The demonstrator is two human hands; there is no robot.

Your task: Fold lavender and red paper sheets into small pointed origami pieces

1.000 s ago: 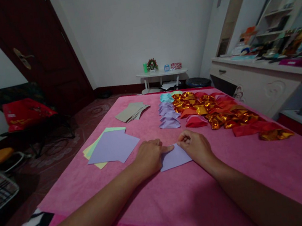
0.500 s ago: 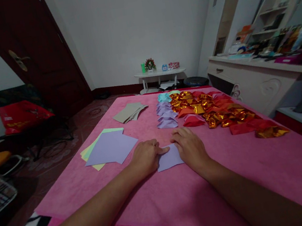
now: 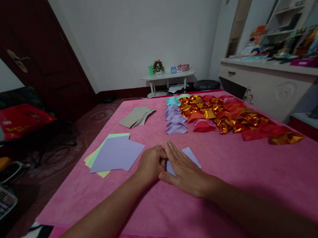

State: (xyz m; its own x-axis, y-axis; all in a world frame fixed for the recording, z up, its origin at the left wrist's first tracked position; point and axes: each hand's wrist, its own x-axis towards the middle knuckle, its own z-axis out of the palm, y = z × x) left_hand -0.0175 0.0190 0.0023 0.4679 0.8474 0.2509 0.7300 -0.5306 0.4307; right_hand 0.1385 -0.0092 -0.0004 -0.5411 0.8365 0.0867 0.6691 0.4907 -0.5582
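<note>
A small lilac sheet of paper (image 3: 190, 157) lies on the pink cloth in front of me, mostly covered by my hands. My right hand (image 3: 180, 168) lies across it, fingers stretched out and held side by side, thumb toward my left hand. At the paper's left edge, my left hand (image 3: 151, 163) is closed with curled fingers that meet the right fingertips; its grip on the paper is partly hidden. Left of that hand is a stack of lilac, green and yellow paper sheets (image 3: 116, 153). Beyond the hands stands a row of folded lilac paper shapes (image 3: 176, 127).
Grey-beige sheets (image 3: 136, 116) lie at the far left of the pink cloth (image 3: 170, 222). Shiny gold and red folded shapes (image 3: 229, 123) spread over its far right. A dresser (image 3: 268, 80) stands to the right, and a chair with a red bag (image 3: 23, 120) to the left.
My right hand has moved left and flattened over the paper, its fingers now against my left hand. More of the paper's right end shows. My left hand has barely moved.
</note>
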